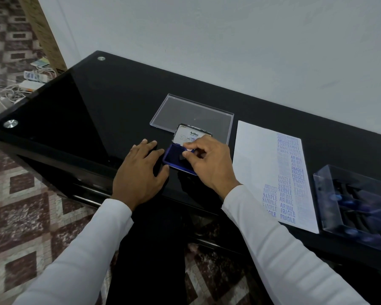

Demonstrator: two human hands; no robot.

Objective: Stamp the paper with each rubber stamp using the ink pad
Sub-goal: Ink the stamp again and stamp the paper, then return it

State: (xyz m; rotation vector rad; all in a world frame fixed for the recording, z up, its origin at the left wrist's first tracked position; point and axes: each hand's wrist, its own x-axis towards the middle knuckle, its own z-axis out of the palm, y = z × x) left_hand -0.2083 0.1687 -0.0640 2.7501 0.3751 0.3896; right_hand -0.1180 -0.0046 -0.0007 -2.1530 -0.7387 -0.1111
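Step in hand: inking a stamp (183,155), judged from the small dark block pinched over the pad.
Right hand (209,164): fingers curled, thumb and forefinger pinching the stamp and holding it down in the ink pad (174,160); contact with the ink surface likely but hidden by the fingers.
Left hand (139,172): flat, fingers spread and straight, resting on the table (97,111) just left of the pad, fingertips touching or nearly touching its near-left edge; holding nothing.
Ink pad: blue tray, lid (190,135) hinged open and standing at the far side, between the two hands.
Paper (255,168): right of the pad, near it, already bearing columns of blue prints (SAMPLE, AIR MAIL, FRAGILE, AMENDED); left part blank.
Other stamps: in the clear box (326,194) at the far right, touching or just beside the paper's right edge; count hard to tell.
Clear lid (220,122): lying flat just beyond the pad.
Doing it well: press straight down, evenly, no rocking; keep the left hand bracing the pad against sliding; lift vertically; carry to a blank patch of paper, face level.
Risk: a tilted press leaving a faint edge, or inked fingertips smudging the sheet.
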